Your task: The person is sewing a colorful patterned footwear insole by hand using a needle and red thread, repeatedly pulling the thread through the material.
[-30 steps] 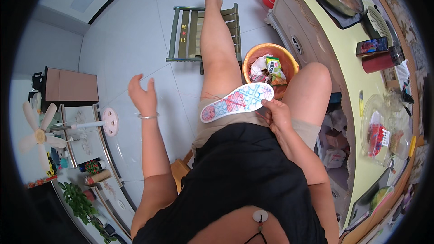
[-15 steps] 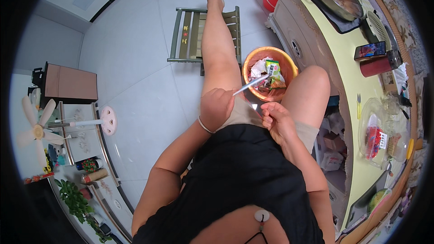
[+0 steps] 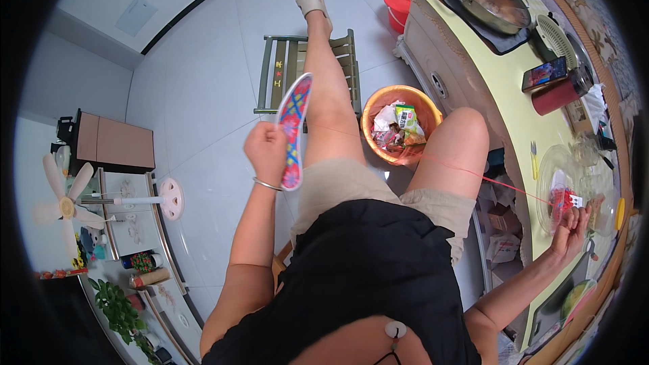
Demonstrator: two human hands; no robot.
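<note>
Insole (image 3: 295, 134) is in our left hand (image 3: 266, 152), thumb and fingers clamped on its left long edge about midway. It's tilted up, seen narrow, patterned face showing, out beside our left thigh. Right edge overlaps the thigh line in view; can't read its height.

Red thread (image 3: 507, 184) runs right from the insole, passing over the near rim of the bin (image 3: 367, 122) in view, then our right thigh, then the table (image 3: 503, 94) edge.

Our right hand (image 3: 569, 233) is over the table at the near end of the clear tray (image 3: 549, 162), fingers close together beside the red bundle (image 3: 558, 199). Can't tell whether they pinch the thread.

Room: left side is the roomy one, floor (image 3: 203, 108) tile between our forearm and the fan base (image 3: 172, 198). Stool (image 3: 278, 71) sits just beyond the insole tip in view. Right side is tighter: fork (image 3: 534, 162) just left of the tray, phone (image 3: 545, 74) and dark red cup (image 3: 560, 97) farther up.
</note>
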